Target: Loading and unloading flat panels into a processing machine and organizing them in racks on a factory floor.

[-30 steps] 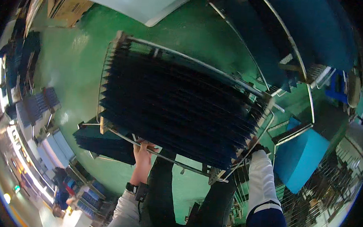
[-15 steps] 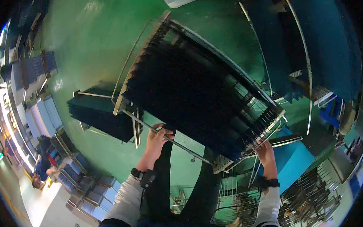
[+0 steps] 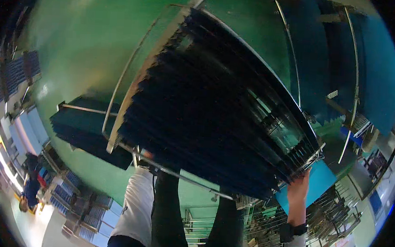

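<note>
A large metal-framed rack [image 3: 134,92] packed with a row of dark, thin sheets [image 3: 198,105] fills the middle, tilted in front of me above the floor. My right hand [image 3: 298,186] is closed on the rack's right end, fingers tucked beneath the slotted edge. My left hand [image 3: 146,155] is at the near left corner, below the front rod. Most of it is hidden by the rack; only a bit of skin shows above the wrist strap. The sheets fan out in a toothed edge along the left bar.
On the green floor at left stands a smaller rack of dark sheets [image 3: 86,123]. Tall racks with blue-green sheets [image 3: 381,76] stand at far right. A bright blue panel [image 3: 318,180] and piled metal racks [image 3: 327,213] lie beyond my right hand. Another person [image 3: 30,190] is at far left.
The rack has come closer and looks larger, its left end shifting left and nearer me. My left hand has moved left and under the corner; my right hand has moved slightly right and nearer.
</note>
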`<state>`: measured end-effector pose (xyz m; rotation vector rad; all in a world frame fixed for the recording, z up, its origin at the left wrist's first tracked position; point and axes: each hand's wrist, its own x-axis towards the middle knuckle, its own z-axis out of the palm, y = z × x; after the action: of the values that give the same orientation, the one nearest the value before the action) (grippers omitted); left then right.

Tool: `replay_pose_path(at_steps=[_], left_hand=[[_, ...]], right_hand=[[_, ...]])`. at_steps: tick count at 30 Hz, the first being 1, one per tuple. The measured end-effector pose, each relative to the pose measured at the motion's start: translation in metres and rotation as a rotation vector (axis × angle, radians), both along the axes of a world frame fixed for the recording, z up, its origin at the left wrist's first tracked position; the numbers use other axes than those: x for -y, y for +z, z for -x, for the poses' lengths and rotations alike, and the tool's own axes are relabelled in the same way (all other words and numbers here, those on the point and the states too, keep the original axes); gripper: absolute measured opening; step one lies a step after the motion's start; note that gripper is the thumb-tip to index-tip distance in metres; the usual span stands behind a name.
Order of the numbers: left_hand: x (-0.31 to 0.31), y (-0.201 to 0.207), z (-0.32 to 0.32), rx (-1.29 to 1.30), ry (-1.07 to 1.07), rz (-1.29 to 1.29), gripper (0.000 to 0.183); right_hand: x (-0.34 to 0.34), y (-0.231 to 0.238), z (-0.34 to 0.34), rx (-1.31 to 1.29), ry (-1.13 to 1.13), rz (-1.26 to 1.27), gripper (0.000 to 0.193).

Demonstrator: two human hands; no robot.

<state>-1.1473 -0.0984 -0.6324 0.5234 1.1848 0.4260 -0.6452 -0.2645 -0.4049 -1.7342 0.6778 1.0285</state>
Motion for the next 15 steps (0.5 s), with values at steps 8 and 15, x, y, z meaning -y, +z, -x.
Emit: replay_pose_path(at_steps=[8, 15], left_hand=[[-0.012, -0.028, 0.009, 0.061, -0.058, -0.056, 0.047], [-0.039, -0.016, -0.010, 0.082, -0.092, -0.113, 0.058]], right_hand=[[0.021, -0.033, 0.016, 0.338, -0.082, 0.283, 0.033], [0.062, -0.033, 0.012, 0.222, -0.100, 0.290, 0.033]])
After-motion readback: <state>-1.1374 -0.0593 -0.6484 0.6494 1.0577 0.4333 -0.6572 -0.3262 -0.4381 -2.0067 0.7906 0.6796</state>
